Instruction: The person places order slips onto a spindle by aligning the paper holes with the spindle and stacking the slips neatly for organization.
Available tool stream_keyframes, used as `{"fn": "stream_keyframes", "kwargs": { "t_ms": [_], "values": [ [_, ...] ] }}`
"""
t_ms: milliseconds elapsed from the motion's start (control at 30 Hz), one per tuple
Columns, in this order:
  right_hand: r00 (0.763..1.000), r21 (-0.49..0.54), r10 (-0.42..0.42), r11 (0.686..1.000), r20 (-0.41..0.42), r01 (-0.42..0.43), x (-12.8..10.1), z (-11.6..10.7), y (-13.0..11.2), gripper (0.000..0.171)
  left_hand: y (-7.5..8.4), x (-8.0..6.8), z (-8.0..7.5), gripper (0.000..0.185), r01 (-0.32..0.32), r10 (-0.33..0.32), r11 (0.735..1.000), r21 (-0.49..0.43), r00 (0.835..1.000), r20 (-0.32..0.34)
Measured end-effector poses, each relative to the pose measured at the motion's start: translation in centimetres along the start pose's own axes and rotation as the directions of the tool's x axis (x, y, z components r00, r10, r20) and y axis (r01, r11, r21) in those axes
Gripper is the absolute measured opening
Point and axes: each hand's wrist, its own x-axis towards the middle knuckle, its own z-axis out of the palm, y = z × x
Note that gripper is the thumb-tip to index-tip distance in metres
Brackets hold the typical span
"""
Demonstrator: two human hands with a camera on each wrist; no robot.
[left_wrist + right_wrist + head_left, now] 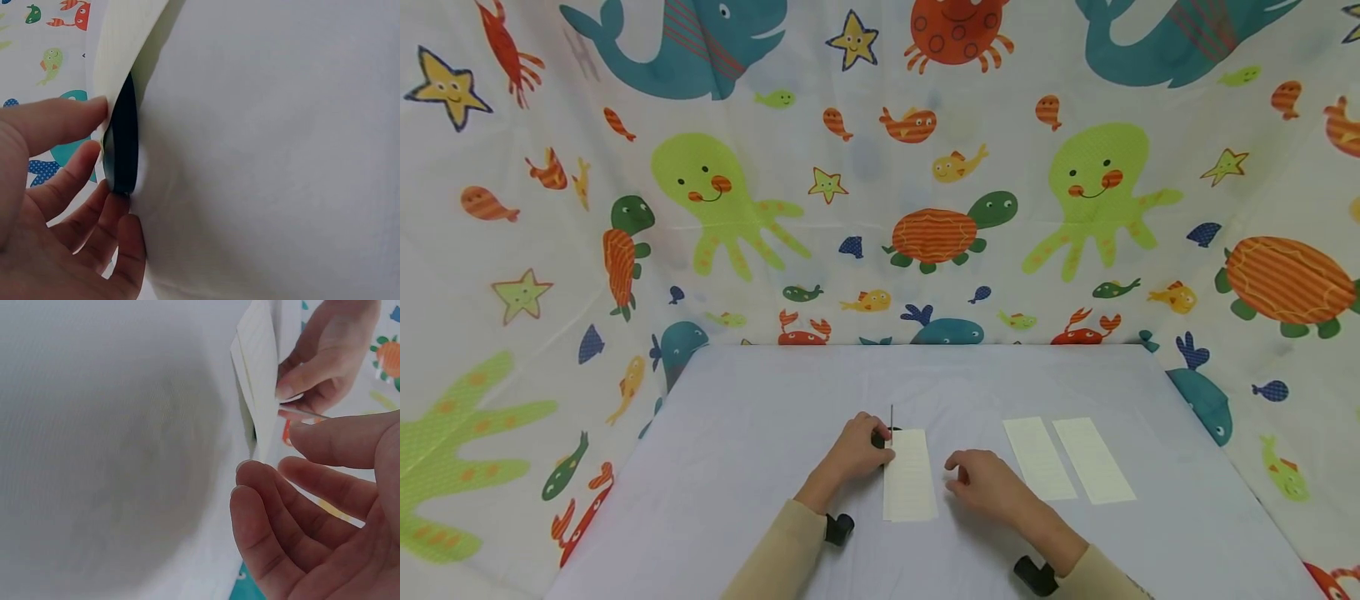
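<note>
My left hand is at the upper left edge of a small stack of pale, lined paper strips, thumb and forefinger pinching that edge. In the left wrist view, a dark, smooth, curved object lies under the lifted paper, beside the fingers. A thin metal blade points away from the hand past the stack's top; the rest of this tool is mostly hidden. My right hand hovers to the right of the stack, fingers loosely bent and holding nothing. In the right wrist view, the strips fan slightly apart.
Two more pale paper strips lie side by side to the right, beyond the right hand. A white cloth covers the table. Behind it hangs a curtain printed with sea animals. Both wrists carry small black cameras.
</note>
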Motion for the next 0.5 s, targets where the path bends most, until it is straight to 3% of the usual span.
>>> {"fn": "stream_keyframes", "kwargs": {
  "t_ms": [133, 500],
  "values": [
    [1.0, -0.056, -0.011, 0.998, 0.005, 0.011, -0.1, -0.5, 0.4, 0.018, 0.1, 0.1, -0.1, 0.02, 0.011, -0.011, 1.0, 0.007, 1.0, -0.002],
    [0.998, -0.195, 0.056, 0.979, -0.016, -0.058, -0.8, -2.2, 1.4, 0.017, 0.0, 0.2, 0.0, 0.021, 0.031, -0.031, 1.0, 0.001, 1.0, -0.003]
  ]
}}
